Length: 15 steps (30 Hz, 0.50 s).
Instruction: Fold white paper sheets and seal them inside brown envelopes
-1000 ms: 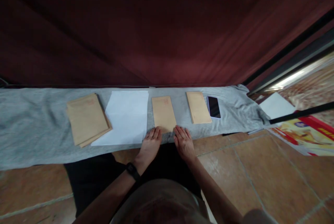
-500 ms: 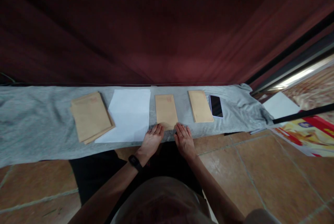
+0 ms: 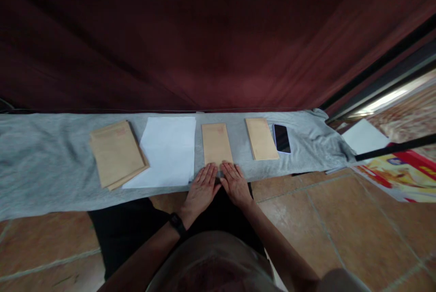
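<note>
A narrow brown envelope [image 3: 215,143] lies on the grey cloth [image 3: 51,155] straight in front of me. My left hand [image 3: 201,188] and my right hand [image 3: 234,183] lie flat side by side at its near end, fingers stretched out, fingertips on the envelope's near edge. Neither hand holds anything. A black watch is on my left wrist. Left of the envelope lies a white sheet of paper [image 3: 168,150], and further left a stack of larger brown envelopes [image 3: 116,153]. Another narrow brown envelope [image 3: 261,138] lies to the right.
A dark phone [image 3: 282,138] lies beside the right envelope. A dark red curtain [image 3: 204,37] hangs behind the cloth. On the tiled floor [image 3: 340,228] at the right are a white sheet [image 3: 364,136], a black bar and a colourful printed sheet [image 3: 398,176].
My two hands have come closer together at the near end of the middle envelope; they were apart at its two near corners before. The camera shifted slightly.
</note>
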Tool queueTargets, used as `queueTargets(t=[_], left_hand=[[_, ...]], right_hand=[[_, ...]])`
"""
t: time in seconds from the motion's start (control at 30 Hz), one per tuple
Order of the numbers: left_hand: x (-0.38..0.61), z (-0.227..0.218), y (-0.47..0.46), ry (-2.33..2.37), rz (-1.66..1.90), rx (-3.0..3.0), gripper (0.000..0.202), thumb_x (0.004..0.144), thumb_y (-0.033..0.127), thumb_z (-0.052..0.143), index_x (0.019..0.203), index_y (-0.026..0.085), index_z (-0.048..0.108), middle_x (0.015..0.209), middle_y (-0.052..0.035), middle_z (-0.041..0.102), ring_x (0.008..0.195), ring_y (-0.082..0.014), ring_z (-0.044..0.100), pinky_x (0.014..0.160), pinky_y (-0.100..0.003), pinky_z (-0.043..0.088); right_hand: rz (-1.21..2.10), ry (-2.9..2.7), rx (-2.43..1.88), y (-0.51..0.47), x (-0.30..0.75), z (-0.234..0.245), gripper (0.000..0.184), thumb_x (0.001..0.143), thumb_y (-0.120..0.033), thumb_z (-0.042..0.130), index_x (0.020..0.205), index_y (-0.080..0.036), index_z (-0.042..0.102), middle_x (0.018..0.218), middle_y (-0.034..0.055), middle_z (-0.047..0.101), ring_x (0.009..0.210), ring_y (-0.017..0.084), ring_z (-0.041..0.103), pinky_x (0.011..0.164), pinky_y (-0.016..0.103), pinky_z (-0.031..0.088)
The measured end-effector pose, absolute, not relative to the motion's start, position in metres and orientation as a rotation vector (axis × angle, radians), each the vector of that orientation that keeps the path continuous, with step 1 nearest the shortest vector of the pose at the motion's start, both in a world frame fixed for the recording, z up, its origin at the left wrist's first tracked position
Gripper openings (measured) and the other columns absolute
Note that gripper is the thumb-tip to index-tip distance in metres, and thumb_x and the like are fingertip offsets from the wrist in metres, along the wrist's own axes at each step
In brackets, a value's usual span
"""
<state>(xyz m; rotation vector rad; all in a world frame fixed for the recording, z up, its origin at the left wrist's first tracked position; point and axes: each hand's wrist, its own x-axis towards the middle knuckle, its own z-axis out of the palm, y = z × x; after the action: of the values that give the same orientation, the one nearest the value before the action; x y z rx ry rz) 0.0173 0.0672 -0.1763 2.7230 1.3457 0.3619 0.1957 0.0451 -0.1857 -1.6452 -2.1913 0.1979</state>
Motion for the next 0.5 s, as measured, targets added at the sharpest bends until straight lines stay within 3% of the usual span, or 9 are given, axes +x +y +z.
queueTargets(t=[0.2,0.5], left_hand=[[0.006,-0.176,0.064,1.396,0.364,2.729,0.055,0.1,0.035,0.042,0.145,0.004,0.046,0.153,-0.0187,0.044,0.147,-0.0278,0.033,0.121,-0.044,0.029],[0.013,-0.181,0.066,1.379,0.377,2.705,0.063,0.097,0.039,0.048,0.149,0.004,0.038,0.156,-0.021,0.038,0.149,-0.0295,0.028,0.122,-0.046,0.027]], right_hand=[[0.138,-2.185,-1.732,0.04,0.214,-0.187,0.051,0.105,-0.032,0.036,0.154,-0.018,0.034,0.155,0.0087,0.042,0.144,0.022,0.039,0.123,0.047,0.024],[0.098,-2.162,-1.765,0.036,0.218,-0.191,0.05,0.106,-0.031,0.034,0.153,-0.015,0.037,0.155,0.0103,0.043,0.145,0.024,0.037,0.122,0.048,0.024]])
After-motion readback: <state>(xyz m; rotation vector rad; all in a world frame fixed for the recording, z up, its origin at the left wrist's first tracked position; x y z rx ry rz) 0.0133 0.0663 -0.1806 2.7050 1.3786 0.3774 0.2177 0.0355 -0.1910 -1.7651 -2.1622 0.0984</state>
